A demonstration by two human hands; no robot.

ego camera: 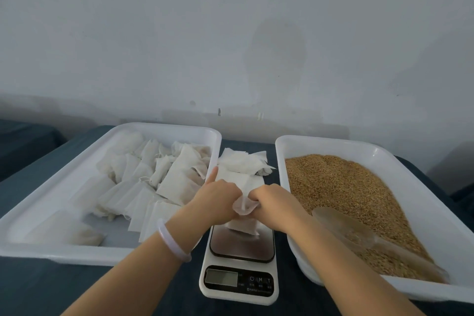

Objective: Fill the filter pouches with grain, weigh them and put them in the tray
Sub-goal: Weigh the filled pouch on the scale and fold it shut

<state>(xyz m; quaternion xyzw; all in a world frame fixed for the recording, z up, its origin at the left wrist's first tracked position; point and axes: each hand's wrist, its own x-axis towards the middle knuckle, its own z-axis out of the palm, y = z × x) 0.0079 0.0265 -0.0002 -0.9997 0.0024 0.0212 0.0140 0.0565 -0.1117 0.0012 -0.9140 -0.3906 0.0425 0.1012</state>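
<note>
Both hands meet over the scale (241, 259): left hand (218, 199) (forefinger pointing out straight) and right hand (273, 199) each pinch the mouth of one filter pouch (243, 224), its bottom resting on the platform between the trays.

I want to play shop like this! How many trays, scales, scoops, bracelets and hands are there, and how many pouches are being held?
White trays: 2 (pouch tray, grain tray)
Scale: 1
Scoop: 1
Bracelet: 1
Hands: 2 (left hand, right hand)
Held pouch: 1
Total: 8
</note>
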